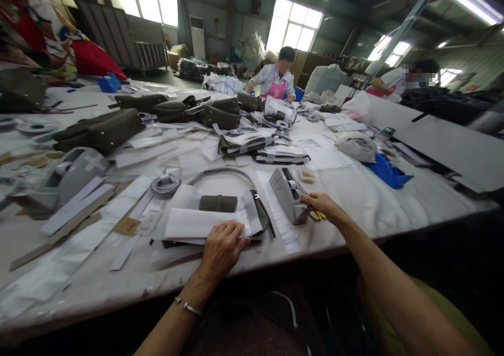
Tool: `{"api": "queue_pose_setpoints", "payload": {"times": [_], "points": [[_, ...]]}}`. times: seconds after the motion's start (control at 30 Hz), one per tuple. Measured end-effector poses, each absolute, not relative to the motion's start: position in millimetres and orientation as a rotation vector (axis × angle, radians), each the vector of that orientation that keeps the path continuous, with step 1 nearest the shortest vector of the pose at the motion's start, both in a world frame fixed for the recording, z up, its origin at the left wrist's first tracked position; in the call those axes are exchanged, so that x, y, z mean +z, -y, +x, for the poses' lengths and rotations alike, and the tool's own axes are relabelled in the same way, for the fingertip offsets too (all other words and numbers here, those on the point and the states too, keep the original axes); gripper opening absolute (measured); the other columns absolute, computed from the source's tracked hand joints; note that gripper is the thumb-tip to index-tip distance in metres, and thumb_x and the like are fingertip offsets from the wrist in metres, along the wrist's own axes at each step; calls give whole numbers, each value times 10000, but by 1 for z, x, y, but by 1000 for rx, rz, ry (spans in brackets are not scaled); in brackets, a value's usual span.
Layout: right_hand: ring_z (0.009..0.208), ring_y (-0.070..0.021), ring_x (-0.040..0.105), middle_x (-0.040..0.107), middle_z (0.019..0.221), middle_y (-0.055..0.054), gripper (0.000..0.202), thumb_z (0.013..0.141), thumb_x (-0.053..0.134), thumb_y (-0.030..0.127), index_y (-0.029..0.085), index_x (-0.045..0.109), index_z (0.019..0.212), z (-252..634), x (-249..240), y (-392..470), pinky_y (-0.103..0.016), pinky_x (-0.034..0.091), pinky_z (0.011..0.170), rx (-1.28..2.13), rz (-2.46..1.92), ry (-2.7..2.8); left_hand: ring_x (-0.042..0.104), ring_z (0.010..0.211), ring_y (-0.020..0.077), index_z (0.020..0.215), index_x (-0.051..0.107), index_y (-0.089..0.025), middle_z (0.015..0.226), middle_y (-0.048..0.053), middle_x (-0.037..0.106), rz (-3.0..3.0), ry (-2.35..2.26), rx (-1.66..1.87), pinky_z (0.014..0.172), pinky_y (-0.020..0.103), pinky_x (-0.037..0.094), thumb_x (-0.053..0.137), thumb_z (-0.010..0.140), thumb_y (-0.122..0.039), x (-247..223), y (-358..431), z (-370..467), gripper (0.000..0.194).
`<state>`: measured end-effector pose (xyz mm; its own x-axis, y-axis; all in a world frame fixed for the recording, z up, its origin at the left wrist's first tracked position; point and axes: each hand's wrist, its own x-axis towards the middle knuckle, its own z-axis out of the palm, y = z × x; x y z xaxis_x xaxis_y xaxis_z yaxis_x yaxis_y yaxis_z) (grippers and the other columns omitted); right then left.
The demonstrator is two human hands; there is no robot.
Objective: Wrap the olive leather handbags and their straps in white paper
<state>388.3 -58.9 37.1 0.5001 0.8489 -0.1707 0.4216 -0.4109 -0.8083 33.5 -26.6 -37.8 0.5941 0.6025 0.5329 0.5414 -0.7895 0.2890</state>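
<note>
At the counter's (394, 203) near edge, we press our flat, open left hand (221, 248) on white wrapping paper (197, 222) over an olive bag (218, 203). Our right hand (322, 205) touches the tape dispenser (289, 193), its grip unclear. Windows (293, 28) light the workshop.

Olive-green bags (100, 130) lie in rows across a long white worktable (394, 198), among strewn paper strips (74, 206) and a roll of tape (165, 184). A second grey tape dispenser (65, 180) stands at the left edge, a blue cloth (388, 172) to the right. Two workers (one in a pink apron (277, 88)) sit at the far end, apparently sorting packaging.
</note>
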Motion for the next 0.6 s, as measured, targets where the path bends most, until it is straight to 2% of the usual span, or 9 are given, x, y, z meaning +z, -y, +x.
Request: {"api": "queue_pose_setpoints", "payload": {"times": [0.2, 0.33, 0.43, 0.6], "points": [[559, -139, 575, 661, 639, -47, 329, 618, 758, 444, 145, 640, 685, 381, 34, 43, -253, 439, 538, 825, -1864, 919, 636, 1020, 246, 1096, 624, -211, 1084, 70, 700, 2739, -985, 1015, 890, 388, 481, 537, 964, -328, -38, 26, 33, 197], [533, -127, 543, 634, 620, -23, 257, 609, 726, 388, 160, 633, 682, 379, 45, 54, -254, 441, 528, 760, -1810, 861, 641, 1019, 244, 1094, 631, -218, 1081, 71, 704, 2749, -994, 1020, 890, 387, 486, 521, 970, -338, -39, 25, 33, 206], [511, -109, 476, 572, 568, 14, 204, 614, 671, 362, 174, 632, 680, 377, 48, 79, -239, 398, 496, 702, -1802, 842, 642, 1018, 245, 1103, 629, -220, 1084, 71, 704, 2750, -1000, 1010, 898, 393, 483, 511, 973, -345, -41, 24, 33, 216], [456, -99, 374, 492, 486, 23, 233, 608, 629, 402, 208, 527, 530, 372, 29, 107, -249, 328, 446, 698, -1885, 822, 634, 1023, 250, 1110, 623, -221, 1092, 67, 701, 2742, -993, 1023, 906, 400, 472, 509, 975, -351, -44, 23, 33, 219]]}}
